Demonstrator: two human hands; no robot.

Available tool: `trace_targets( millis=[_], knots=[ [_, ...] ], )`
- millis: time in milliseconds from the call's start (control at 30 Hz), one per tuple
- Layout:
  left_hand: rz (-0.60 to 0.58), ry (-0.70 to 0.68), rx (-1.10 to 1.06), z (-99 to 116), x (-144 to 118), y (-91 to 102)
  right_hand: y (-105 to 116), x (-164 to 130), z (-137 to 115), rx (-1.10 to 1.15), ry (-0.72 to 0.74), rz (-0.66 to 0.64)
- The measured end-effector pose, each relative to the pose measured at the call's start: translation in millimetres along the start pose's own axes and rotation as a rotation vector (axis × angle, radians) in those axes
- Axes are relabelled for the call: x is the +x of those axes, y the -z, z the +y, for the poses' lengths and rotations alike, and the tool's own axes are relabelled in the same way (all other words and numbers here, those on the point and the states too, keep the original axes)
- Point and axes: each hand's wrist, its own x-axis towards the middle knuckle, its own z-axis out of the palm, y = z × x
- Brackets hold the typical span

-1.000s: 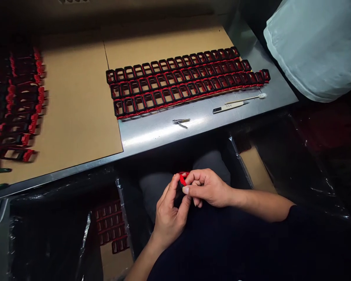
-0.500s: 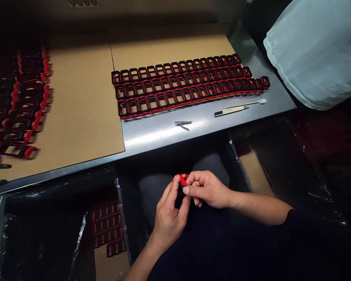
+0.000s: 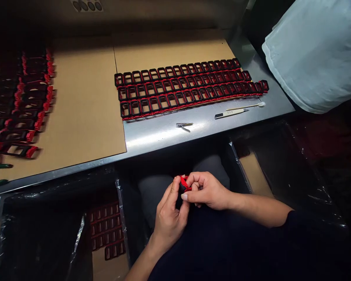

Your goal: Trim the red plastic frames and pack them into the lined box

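Red-and-black part (image 3: pixel 183 183) mostly hidden between the hands, left stack of frames (image 3: pixel 20 105) dim and edge-cut

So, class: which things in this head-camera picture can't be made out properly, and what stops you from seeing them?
- Red and black part, head view: mostly covered by the left hand and right hand.
- Parts on the left cardboard: dark, blurred, cut by the picture's edge.
- Lettering on the white-handled tool: too small.
- Parts in the lower box: shadowed, behind plastic film.
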Motion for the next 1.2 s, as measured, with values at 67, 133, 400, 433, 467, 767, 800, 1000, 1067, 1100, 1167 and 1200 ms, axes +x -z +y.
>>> trace_targets(
  millis=[67, 133, 400, 433, 467, 767, 800, 1000, 1067, 1100, 1167, 1200],
  knots=[
    [-0.016, 0.045, -0.011, 0.6, -1.0, 0.5, 0.4, -1.1, -0.8, -0.006, -0.003, -0.011],
    [-0.025, 0.073, -0.024, 0.8, -1.6, 0.6, 0.6, -1.8, -1.9, -0.014, -0.007, -0.011],
    [-0.022, 0.054, 0.007, -4.9, -2.6, -2.8, 0.4, 1.2, -0.9, -0.095, 0.025, 0.025],
    [-0.018, 0.021, 0.036, -5.8, -2.8, -4.2, 1.1, 2.1, 0.8, -0.123, 0.035, 0.043],
    [-0.020, -0.017, 0.070, -6.4, -2.8, -5.8, 2.1, 3.3, 2.9, -0.157, 0.043, 0.061],
    [-0.138, -0.088, 0.361, -23.3, 20.9, 34.0, 26.4, 19.5, 23.0, -0.256, 0.040, 0.059],
    [-0.084, -0.028, 0.412, -29.0, 27.5, 55.4, 31.7, 19.7, 24.5, -0.229, 0.043, 0.075],
    [0.390, 0.816, 0.825, -71.8, 75.5, 208.4, 58.4, 19.7, 37.9, -0.141, -0.004, 0.229],
    [0.432, 0.917, 0.859, -85.0, 90.2, 235.1, 58.2, 21.7, 41.1, -0.137, -0.033, 0.224],
    [0.451, 0.944, 0.872, -90.9, 96.2, 241.0, 56.5, 22.7, 41.8, -0.145, -0.042, 0.215],
    [0.479, 0.966, 0.887, -100.9, 104.5, 241.1, 52.0, 24.1, 41.7, -0.169, -0.037, 0.193],
    [0.487, 0.966, 0.889, -104.8, 106.5, 237.4, 50.1, 24.3, 41.0, -0.180, -0.024, 0.185]
  ],
)
